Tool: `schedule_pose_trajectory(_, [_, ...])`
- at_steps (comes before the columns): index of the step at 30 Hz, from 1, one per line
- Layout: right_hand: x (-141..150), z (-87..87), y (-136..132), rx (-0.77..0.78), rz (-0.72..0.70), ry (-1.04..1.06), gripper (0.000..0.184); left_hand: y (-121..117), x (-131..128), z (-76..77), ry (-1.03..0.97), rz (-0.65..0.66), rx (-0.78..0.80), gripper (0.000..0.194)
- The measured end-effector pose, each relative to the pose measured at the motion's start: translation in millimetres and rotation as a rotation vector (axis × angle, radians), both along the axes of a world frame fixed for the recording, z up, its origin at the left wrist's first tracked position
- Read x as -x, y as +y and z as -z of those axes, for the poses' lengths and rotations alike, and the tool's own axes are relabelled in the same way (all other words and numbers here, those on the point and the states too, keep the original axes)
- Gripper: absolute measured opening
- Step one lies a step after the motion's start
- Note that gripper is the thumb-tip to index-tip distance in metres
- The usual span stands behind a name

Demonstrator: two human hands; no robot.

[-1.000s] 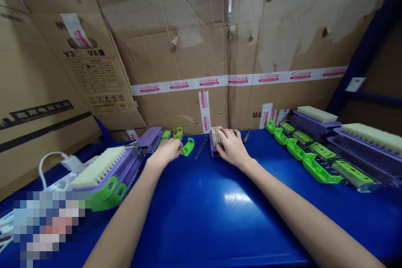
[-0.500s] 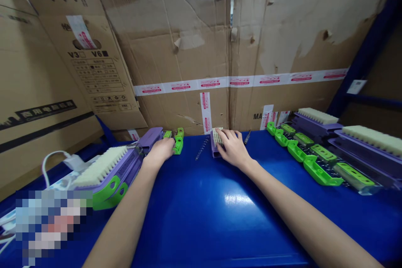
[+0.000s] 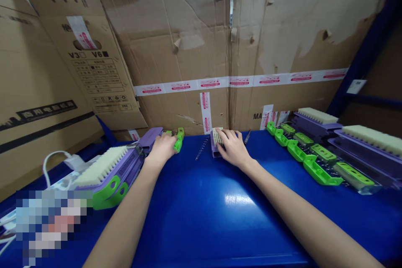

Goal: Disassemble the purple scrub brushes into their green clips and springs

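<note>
My right hand [image 3: 234, 146] rests on a small purple brush head with pale bristles [image 3: 217, 137], its fingers closed over the right side and top. A line of small dark screws or springs [image 3: 202, 148] lies just left of that brush. My left hand [image 3: 162, 147] reaches to the far left of the table, fingers curled down beside a bright green plastic piece [image 3: 179, 140]. What its fingertips pinch is hidden behind the hand. A purple plastic part [image 3: 150, 137] lies directly left of this hand.
At left stand a purple brush with bristles [image 3: 103, 166], green end pieces [image 3: 108, 194] and a white plug with cable [image 3: 74, 162]. Rightward are green pieces [image 3: 297, 150], clear-cased green parts [image 3: 354, 173] and purple brushes [image 3: 373, 140]. A thin screwdriver-like tool [image 3: 248, 137] lies beyond my right hand. Cardboard [image 3: 182, 50] walls the back.
My left hand has shifted slightly right, covering more of the green parts beside it. My right hand and the brush head stay in place.
</note>
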State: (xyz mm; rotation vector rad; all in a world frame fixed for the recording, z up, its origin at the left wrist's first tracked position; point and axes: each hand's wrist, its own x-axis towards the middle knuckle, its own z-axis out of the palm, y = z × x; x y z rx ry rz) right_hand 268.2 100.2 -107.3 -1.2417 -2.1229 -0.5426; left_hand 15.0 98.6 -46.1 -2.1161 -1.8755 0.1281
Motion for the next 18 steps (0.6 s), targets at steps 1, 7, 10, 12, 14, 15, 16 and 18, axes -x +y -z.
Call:
schedule_pose_trajectory(1, [0.0, 0.1, 0.1, 0.002, 0.001, 0.000, 0.048, -2.4, -6.0, -0.4, 0.002, 0.053, -0.055, 0.037])
schedule_pose_trajectory(7, [-0.3, 0.3, 0.1, 0.004, -0.001, 0.001, 0.048, -10.5, -52.8, 23.0, -0.102, 0.266, -0.063, 0.036])
schedule_pose_trajectory(10, [-0.7, 0.2, 0.5, 0.004, -0.005, 0.005, 0.048, -8.8, -63.8, 37.0, -0.106, 0.243, 0.015, 0.028])
schedule_pose_trajectory(12, [-1.1, 0.2, 0.9, 0.003, -0.008, 0.006, 0.048, -6.1, -62.3, 38.4, -0.126, 0.225, 0.007, 0.027])
schedule_pose_trajectory(14, [-1.2, 0.1, 1.2, 0.005, -0.008, 0.004, 0.048, -2.6, -54.9, 33.4, -0.182, 0.184, -0.066, 0.027])
schedule_pose_trajectory(15, [-1.2, 0.1, 1.2, 0.007, -0.006, 0.003, 0.048, -0.7, -49.4, 29.7, -0.217, 0.147, -0.124, 0.028])
schedule_pose_trajectory(16, [-1.1, 0.1, 1.1, 0.009, -0.004, 0.002, 0.049, 1.4, -43.0, 25.8, -0.247, 0.098, -0.186, 0.028])
schedule_pose_trajectory(18, [-0.7, 0.0, 0.8, 0.012, 0.002, -0.001, 0.049, 5.7, -28.2, 19.6, -0.288, -0.009, -0.280, 0.029])
